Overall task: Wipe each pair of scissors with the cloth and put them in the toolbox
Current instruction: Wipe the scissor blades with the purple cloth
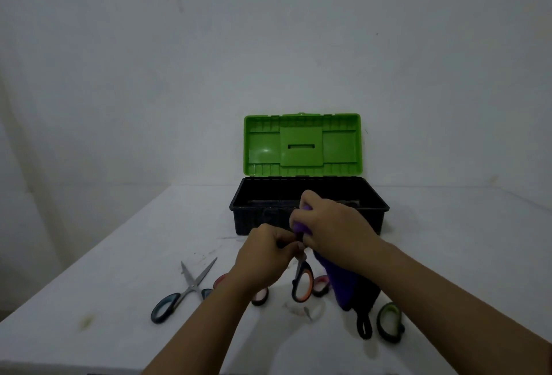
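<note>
Both hands were raised over the table [98, 270], just in front of the toolbox [309, 206]. Left hand [265, 258] was clenched around the orange scissors [301, 282], gripping near the pivot; the black-and-orange handle loops hung down below the fist, clear of the table. Blades were hidden behind the hands and cloth, so their state couldn't be told. Right hand [337, 225] was grasping the purple cloth [337, 282], bunched at the fingers and pressed against the scissors where the two hands met; the rest of the cloth draped down below the right wrist.

Toolbox sat at the back of the table against the wall, black base open, green lid [302, 144] standing upright. Inside looked dark; contents couldn't be made out.

On the table, near the person:
- teal scissors [182, 291], left of the hands, blades open in a V pointing away, lying flat.
- pink scissors [260, 295], mostly hidden under the left forearm, only handle loops showing.
- another pink-lined loop [321, 285] just right of the orange handles; couldn't tell which pair it belonged to.
- green scissors [389, 322], right of the cloth, handle loop visible, the rest covered by the right forearm.
- a black loop [364, 325] just beside the green one, below the cloth's edge.

Table surface was white with some smudges.
</note>
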